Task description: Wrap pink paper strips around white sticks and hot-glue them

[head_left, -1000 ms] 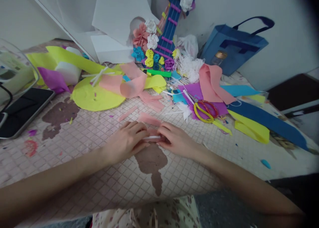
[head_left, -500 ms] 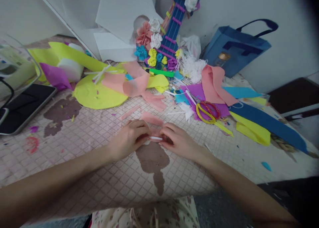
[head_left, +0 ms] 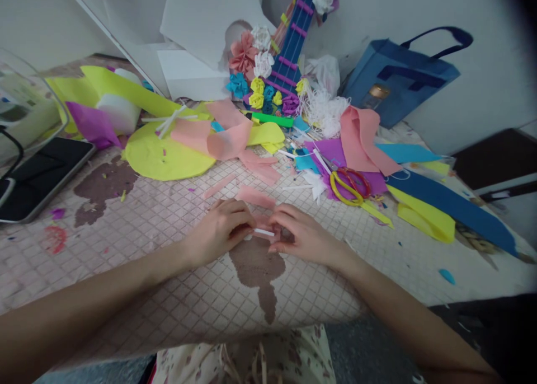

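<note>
The left hand (head_left: 218,227) is clamping a white stick (head_left: 264,232) in its fingers; the right hand (head_left: 308,235) is holding its fingers apart by the free end; a light, level pinch should be preventing bends

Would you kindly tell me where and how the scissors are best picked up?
Most likely by the yellow loop and red loop of the scissors, with the right hand coming from the near right: the loops face that way, while the blades seem to point away to the left, over the purple paper.
</note>
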The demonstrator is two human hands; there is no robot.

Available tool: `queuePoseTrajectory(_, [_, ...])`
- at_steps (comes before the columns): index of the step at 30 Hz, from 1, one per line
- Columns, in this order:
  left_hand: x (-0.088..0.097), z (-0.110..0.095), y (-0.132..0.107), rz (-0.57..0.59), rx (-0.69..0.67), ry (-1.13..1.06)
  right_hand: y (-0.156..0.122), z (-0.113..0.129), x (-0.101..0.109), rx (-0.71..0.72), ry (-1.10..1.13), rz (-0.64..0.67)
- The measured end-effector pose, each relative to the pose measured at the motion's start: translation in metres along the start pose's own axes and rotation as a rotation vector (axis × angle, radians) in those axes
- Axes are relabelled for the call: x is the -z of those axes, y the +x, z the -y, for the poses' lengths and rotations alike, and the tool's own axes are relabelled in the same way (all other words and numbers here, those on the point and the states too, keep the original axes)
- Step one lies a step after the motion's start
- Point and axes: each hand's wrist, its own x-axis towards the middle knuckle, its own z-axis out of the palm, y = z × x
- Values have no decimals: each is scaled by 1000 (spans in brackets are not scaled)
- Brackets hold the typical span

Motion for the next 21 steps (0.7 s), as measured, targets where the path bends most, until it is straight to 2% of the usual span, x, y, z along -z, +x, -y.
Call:
queuePoseTrajectory(13, [0,1,-1,4,-20,53,-2,0,-5,98,-155,-46])
queuePoseTrajectory(21, [8,0,-1,90,-34,73,-1,-2,-9,65,-154,-71])
